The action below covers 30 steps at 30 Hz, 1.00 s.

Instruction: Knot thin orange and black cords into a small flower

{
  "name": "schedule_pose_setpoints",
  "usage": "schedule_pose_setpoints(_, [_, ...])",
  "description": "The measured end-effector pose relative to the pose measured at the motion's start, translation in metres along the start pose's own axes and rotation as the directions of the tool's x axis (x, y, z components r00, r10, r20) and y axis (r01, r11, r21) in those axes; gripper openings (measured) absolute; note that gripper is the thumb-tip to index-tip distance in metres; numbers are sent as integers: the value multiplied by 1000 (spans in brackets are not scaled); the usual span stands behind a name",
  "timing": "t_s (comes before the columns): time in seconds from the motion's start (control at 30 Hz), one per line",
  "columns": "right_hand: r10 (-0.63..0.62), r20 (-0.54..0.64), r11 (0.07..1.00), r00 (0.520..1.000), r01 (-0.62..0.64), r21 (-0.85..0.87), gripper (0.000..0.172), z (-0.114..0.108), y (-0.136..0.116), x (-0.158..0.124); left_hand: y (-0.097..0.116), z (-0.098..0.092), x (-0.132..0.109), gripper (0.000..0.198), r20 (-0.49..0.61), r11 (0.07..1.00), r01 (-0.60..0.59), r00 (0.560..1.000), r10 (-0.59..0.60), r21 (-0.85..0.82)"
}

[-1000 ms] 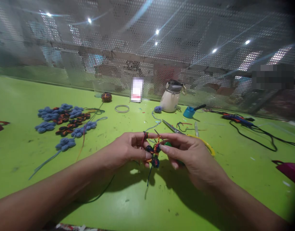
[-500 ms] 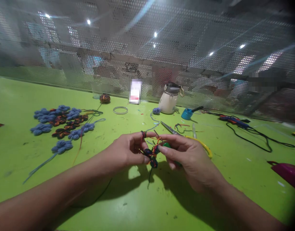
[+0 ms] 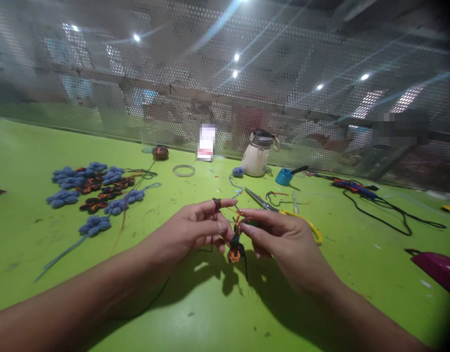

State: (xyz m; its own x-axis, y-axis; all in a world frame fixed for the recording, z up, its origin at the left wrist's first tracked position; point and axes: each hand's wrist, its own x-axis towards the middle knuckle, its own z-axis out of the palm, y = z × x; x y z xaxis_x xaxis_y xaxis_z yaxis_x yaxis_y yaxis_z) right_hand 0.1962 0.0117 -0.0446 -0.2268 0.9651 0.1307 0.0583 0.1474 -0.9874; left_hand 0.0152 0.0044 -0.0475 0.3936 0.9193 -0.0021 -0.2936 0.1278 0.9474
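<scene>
A small multicoloured crochet piece [image 3: 235, 246] in dark blue, orange and red hangs between my two hands above the green table [image 3: 195, 313]. My left hand [image 3: 188, 232] pinches it from the left, with yarn wound round the forefinger. My right hand [image 3: 280, 239] pinches it from the right, and a thin hook shows above its fingertips. A dark strand trails down from the piece.
Several blue and dark crochet flowers [image 3: 95, 188] lie at the left. Yellow-handled scissors [image 3: 283, 212], a white jar [image 3: 257, 154], a yarn ball [image 3: 160, 152], a clear ring [image 3: 183, 170], a blue cap [image 3: 285, 177] and black cable [image 3: 386, 208] lie beyond. A perforated metal screen [image 3: 225, 88] backs the table.
The crochet piece has turned from flat to hanging edge-on and sits a little lower. Both hands shifted slightly, still pinching it.
</scene>
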Motion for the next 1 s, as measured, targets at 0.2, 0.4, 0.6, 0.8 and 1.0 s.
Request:
schedule_pose_setpoints(0.2, [-221,12,968,975,221,-115,20,4,2,-5,-10,-2,4,57,5,994,-8,1000,7,107])
schedule_pose_setpoints(0.4, [-212,39,975,976,214,-62,20,9,2,-9,-10,1,3,60,56,997,-25,998,21,70])
schedule_pose_setpoints(0.6, [-79,4,997,997,79,-4,18,5,2,-6,-7,1,2,56,-48,993,-12,999,18,117])
schedule_pose_setpoints(0.8, [144,62,986,988,-148,70,27,-1,5,1,-6,-5,3,63,-24,994,-14,1000,16,106])
schedule_pose_setpoints(1.0, [181,105,968,978,-196,156,24,-3,7,4,-6,-7,4,66,-1,998,-20,1000,20,57])
